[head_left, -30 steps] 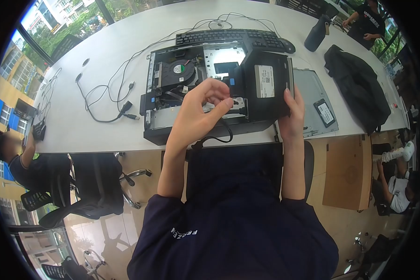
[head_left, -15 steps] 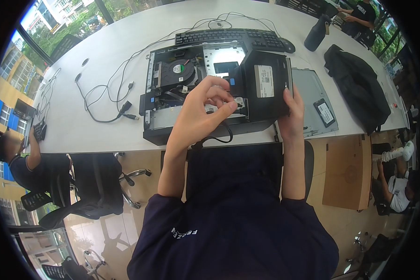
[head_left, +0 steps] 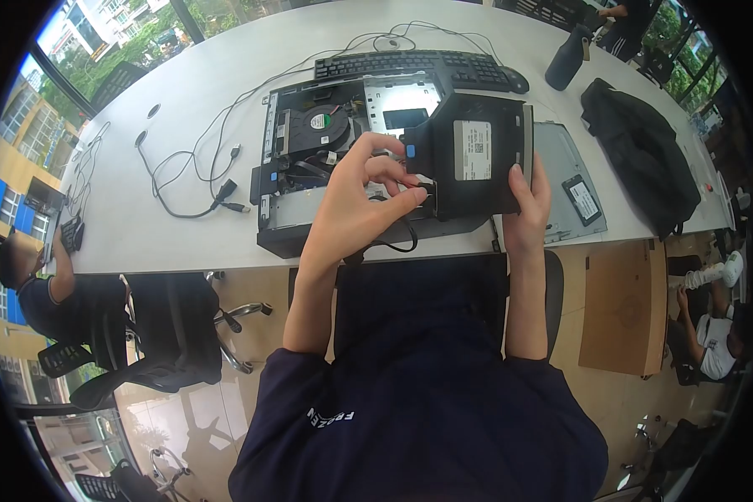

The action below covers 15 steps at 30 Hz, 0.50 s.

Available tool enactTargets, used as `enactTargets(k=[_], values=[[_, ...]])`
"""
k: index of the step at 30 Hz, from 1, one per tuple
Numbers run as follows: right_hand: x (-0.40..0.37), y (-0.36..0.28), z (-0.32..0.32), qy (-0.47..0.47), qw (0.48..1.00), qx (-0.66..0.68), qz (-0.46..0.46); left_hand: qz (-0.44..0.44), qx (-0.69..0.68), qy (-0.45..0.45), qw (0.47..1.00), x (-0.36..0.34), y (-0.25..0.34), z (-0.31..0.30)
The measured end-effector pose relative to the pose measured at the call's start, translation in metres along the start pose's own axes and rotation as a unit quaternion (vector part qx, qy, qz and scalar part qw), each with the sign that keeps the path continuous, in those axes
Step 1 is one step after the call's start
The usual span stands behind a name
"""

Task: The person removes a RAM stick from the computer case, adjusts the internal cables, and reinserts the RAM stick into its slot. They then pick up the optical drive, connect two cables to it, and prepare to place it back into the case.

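Note:
An open desktop computer case [head_left: 289,219] lies on the table, its fan [head_left: 320,122] showing at the left. Above its right half, a black optical drive [head_left: 495,188] in a bracket with a white label and a blue tab is tilted up. My right hand [head_left: 529,199] grips the drive's right edge, thumb on top. At the opposite edge, my left hand [head_left: 381,180] pinches a small black cable connector [head_left: 427,189] against the drive's side. Whether the connector is seated in the drive is hidden by my fingers. A black cable [head_left: 412,238] loops below my left hand.
Behind the case are a keyboard [head_left: 410,64] and mouse [head_left: 517,81]. To the right lie a metal side panel [head_left: 552,138] with an SSD [head_left: 582,201] on it, a black bag [head_left: 640,155] and a bottle [head_left: 567,58]. Loose cables [head_left: 194,171] spread left. Other people sit nearby.
The drive has shifted slightly right and tilted further, with my right hand moving along. My left fingers have closed in on the connector at its edge.

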State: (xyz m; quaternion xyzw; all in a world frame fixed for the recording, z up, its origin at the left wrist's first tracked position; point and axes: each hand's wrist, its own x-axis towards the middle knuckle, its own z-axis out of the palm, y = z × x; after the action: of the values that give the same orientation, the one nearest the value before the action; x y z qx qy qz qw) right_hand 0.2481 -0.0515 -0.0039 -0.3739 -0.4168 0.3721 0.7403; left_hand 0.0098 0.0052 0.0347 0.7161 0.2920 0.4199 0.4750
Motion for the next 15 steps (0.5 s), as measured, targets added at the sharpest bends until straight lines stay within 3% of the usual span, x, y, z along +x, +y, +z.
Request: enactTargets(k=[10,15], values=[[-0.014,0.003,-0.002,0.003,0.995,-0.068,-0.068,-0.03,-0.001,-0.023,0.999,-0.002,0.001,-0.003],[-0.011,0.001,-0.002,-0.006,0.998,-0.042,-0.04,-0.029,-0.009,-0.025,0.999,-0.002,0.002,-0.002]])
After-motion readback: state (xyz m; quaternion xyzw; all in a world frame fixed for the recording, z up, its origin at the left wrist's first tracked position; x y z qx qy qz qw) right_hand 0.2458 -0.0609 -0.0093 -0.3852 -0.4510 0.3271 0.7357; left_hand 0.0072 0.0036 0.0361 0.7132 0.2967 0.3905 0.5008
